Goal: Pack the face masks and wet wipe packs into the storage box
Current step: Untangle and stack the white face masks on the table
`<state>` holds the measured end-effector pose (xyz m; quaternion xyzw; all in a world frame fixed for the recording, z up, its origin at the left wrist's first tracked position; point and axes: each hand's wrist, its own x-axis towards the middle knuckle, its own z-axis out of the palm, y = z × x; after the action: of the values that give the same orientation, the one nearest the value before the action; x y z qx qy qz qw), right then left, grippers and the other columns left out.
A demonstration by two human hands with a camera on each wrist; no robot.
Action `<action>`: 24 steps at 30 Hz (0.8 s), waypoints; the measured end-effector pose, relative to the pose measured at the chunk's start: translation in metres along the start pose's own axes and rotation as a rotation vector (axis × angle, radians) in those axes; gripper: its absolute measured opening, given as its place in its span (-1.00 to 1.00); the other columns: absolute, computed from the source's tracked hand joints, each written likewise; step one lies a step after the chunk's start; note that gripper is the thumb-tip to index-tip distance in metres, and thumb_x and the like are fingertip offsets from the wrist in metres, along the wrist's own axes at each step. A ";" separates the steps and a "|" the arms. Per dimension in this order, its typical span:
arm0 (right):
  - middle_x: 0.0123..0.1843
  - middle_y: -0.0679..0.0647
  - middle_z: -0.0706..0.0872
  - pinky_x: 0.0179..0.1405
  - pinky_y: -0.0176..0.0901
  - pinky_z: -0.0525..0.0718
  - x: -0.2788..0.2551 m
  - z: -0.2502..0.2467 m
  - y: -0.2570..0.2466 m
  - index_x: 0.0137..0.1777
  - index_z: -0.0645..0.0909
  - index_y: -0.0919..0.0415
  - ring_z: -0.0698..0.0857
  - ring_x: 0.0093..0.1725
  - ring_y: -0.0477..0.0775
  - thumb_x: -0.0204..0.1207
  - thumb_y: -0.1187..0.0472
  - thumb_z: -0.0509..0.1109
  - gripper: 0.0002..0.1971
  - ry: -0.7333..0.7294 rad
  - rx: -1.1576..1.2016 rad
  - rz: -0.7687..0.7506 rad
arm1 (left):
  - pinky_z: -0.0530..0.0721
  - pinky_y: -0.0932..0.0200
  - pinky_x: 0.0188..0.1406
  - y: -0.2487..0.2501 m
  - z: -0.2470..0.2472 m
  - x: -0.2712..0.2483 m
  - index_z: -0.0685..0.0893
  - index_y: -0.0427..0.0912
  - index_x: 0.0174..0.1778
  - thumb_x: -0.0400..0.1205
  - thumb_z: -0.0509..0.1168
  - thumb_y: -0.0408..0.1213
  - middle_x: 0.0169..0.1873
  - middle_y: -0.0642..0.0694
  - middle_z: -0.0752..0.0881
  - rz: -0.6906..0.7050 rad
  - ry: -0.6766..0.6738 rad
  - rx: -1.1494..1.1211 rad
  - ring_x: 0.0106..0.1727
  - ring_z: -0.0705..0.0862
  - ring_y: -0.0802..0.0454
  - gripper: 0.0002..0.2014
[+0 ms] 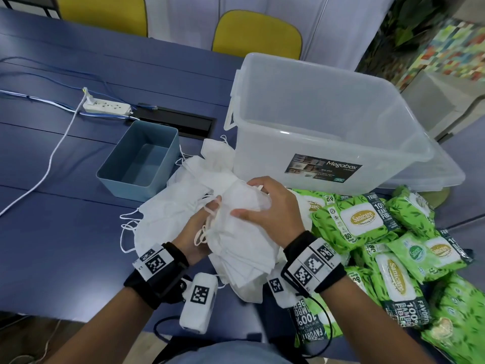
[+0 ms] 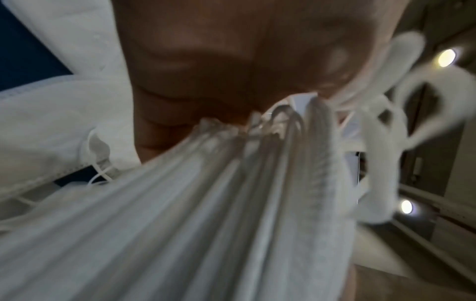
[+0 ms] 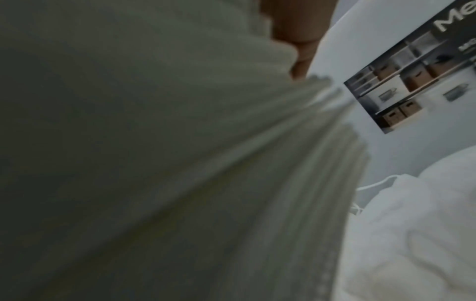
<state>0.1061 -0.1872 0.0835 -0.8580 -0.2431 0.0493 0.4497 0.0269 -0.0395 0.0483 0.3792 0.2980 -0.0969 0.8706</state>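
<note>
Both my left hand (image 1: 195,232) and right hand (image 1: 267,208) clamp the stack of white fabric face masks (image 1: 241,240). I'd square its edges, tuck in loops, then lift toward one o'clock into the clear plastic storage box (image 1: 315,132).

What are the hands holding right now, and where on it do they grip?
Both hold one stack of white face masks. The left hand grips its left edge by the ear loops; the right hand clasps the top and right side.
</note>
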 end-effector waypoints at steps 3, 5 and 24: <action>0.03 -0.10 0.54 -0.08 -0.26 0.44 -0.001 0.005 -0.001 0.16 0.62 0.06 0.52 0.00 -0.13 0.14 -0.14 0.67 -0.40 -0.026 -0.111 -0.051 | 0.73 0.15 -0.21 -0.001 -0.003 -0.002 0.65 -0.14 0.17 0.42 0.42 0.08 -0.27 -0.04 0.84 0.031 -0.133 0.161 -0.22 0.81 0.06 -0.51; 0.05 -0.06 0.46 -0.03 -0.24 0.50 -0.001 0.009 0.000 0.20 0.61 0.07 0.53 0.04 -0.10 0.11 -0.20 0.65 -0.32 -0.037 -0.106 -0.051 | 0.72 0.09 -0.01 -0.002 -0.007 -0.002 0.61 -0.27 0.31 0.26 0.61 -0.04 0.06 -0.22 0.80 0.072 -0.227 0.274 0.10 0.77 -0.11 -0.27; 0.19 0.00 0.54 0.09 -0.17 0.62 -0.053 0.101 0.034 0.15 0.23 -0.28 0.60 0.16 -0.05 0.12 0.14 0.69 -0.23 -0.310 0.282 0.034 | 0.60 0.48 0.06 -0.038 -0.099 -0.021 0.55 -0.27 0.27 0.04 0.71 0.03 0.08 0.03 0.77 0.514 0.129 0.822 0.13 0.70 0.23 -0.08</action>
<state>0.0416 -0.1518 -0.0105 -0.7726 -0.2854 0.2217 0.5219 -0.0492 0.0039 -0.0155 0.7581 0.1849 0.0351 0.6244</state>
